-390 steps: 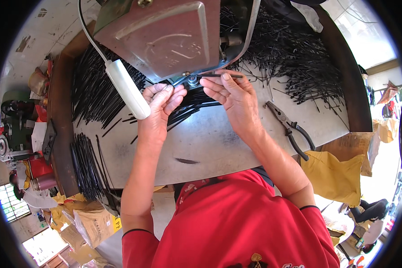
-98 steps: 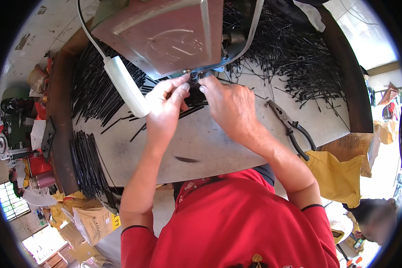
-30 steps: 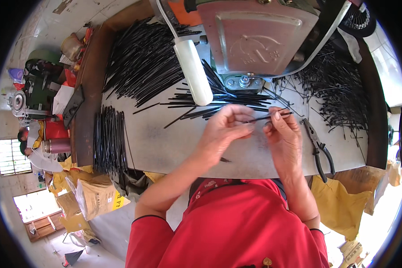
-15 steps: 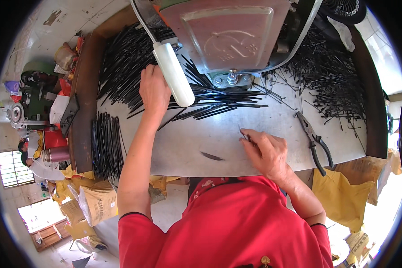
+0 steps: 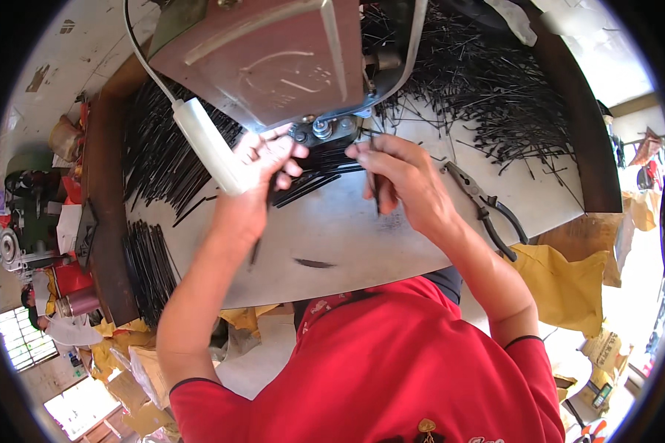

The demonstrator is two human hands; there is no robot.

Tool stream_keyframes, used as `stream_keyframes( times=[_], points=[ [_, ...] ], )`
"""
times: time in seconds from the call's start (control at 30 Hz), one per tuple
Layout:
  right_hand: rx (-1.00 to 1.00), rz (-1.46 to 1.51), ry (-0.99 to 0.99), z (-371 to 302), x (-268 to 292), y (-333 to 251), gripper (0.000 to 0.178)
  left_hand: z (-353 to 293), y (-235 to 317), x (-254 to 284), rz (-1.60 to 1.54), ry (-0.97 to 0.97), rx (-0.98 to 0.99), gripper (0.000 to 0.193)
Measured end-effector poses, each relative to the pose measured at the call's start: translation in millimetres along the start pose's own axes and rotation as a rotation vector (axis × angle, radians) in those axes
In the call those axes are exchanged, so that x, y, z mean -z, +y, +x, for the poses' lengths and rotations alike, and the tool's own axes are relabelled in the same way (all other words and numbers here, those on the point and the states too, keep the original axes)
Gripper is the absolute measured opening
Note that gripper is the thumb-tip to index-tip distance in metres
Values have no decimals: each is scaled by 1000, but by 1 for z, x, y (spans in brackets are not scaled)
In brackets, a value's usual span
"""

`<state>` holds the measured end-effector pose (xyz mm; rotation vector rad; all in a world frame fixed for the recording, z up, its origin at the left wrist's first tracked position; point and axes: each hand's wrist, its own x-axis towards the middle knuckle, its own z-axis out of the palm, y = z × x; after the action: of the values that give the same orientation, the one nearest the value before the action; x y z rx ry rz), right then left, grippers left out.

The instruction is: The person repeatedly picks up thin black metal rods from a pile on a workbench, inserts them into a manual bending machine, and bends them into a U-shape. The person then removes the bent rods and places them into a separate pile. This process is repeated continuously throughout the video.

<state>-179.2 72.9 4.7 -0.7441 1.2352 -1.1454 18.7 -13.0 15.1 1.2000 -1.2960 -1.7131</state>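
My left hand [image 5: 267,164] is raised below the machine head [image 5: 273,66], partly hidden by a white lamp tube [image 5: 210,148]. Its fingers are curled, and a thin black rod [image 5: 255,252] sticks out beneath it toward me. My right hand [image 5: 410,177] is closed, pinching another black rod [image 5: 376,193] that points down from the fingers. Between the hands sits the metal clamp block [image 5: 324,130] at the machine's foot. More straight black rods [image 5: 310,181] lie loosely just under that block.
Straight black rods [image 5: 166,159] are heaped at the far left, with a neat bundle [image 5: 148,266] nearer me. Thinner black pieces [image 5: 495,111] pile up at the right. Pliers with black handles [image 5: 486,203] lie beside my right forearm. Wooden rims [image 5: 105,214] edge the metal table [image 5: 332,236].
My left hand has come from the rod heap toward the machine's foot, now with a rod. My right hand has moved up beside the clamp block. The whole view has shifted.
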Motion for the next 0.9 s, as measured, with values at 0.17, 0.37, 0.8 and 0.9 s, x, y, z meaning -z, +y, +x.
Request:
stream_keyframes(
  times=[0.17,0.37,0.8,0.9],
  points=[
    [42,154,-11,29,-15,9,22,-5,-23,-29,-601,18,53,27],
    [5,176,-29,35,-19,18,18,0,-42,-38,-456,104,-10,30],
    [115,85,34,25,-30,8,23,-1,-40,-41,-416,122,-23,30],
    [121,37,51,24,-30,6,23,-1,-40,-40,-416,119,-31,30]
  ],
)
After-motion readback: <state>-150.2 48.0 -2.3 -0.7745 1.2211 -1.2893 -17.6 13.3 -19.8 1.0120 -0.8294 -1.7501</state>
